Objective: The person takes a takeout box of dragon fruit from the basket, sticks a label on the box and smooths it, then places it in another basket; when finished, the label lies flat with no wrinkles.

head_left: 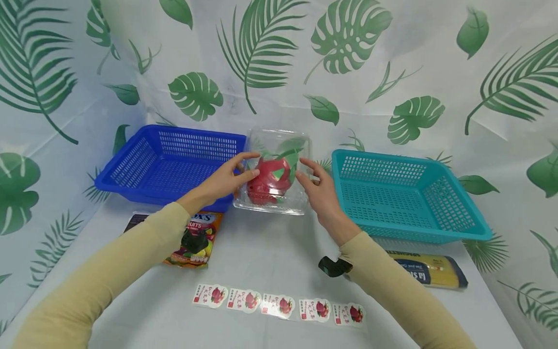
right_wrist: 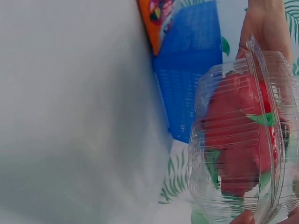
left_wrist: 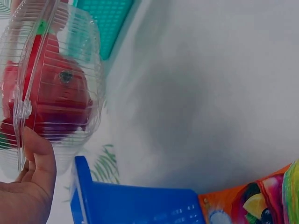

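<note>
Both hands hold up a clear plastic clamshell box (head_left: pixel 268 140), closed, in the middle of the head view. Inside it lie red dragon fruit (head_left: pixel 272 177) with green leafy tips. My left hand (head_left: pixel 224 180) grips the box's left edge, thumb on the front. On the opposite edge my right hand (head_left: pixel 321 191) pinches with thumb and fingers. The left wrist view shows the left fingers bent at the rim seam of the clamshell box (left_wrist: pixel 96 51), raised above the tabletop. In the right wrist view only right fingertips (right_wrist: pixel 245 218) show, at the bottom.
A blue basket (head_left: pixel 174 194) stands at the left, a teal basket (head_left: pixel 405 230) at the right. An orange fruit candy bag (head_left: pixel 211 232) lies before the blue one, a spaghetti pack (head_left: pixel 436 271) before the teal one. Several dragon fruit stickers (head_left: pixel 279 305) line the table's front.
</note>
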